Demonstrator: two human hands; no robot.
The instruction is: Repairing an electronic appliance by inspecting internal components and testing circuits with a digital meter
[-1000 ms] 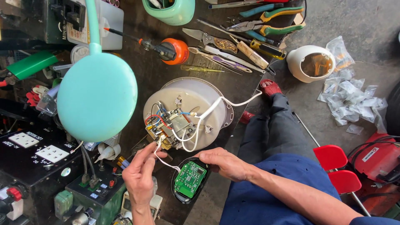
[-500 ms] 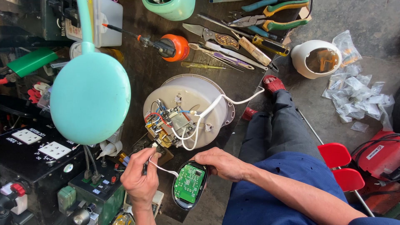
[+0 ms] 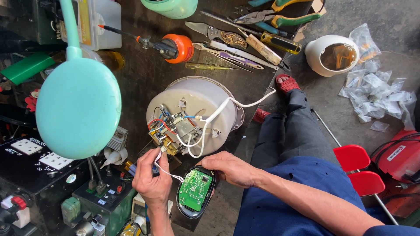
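The left hand (image 3: 151, 177) pinches a thin white wire (image 3: 168, 173) near the exposed wiring (image 3: 173, 129) of the upturned white appliance base (image 3: 197, 113), keeping the lead taut and clear of the other wires. The right hand (image 3: 229, 168) rests fingers curled on the rim of the black housing (image 3: 195, 192) just beside the base, steadying it so the green circuit board (image 3: 194, 189) faces up

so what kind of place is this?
Likely a small appliance repair bench: an opened white appliance with exposed wiring, a green circuit board by the right hand, and pliers and screwdrivers laid out.
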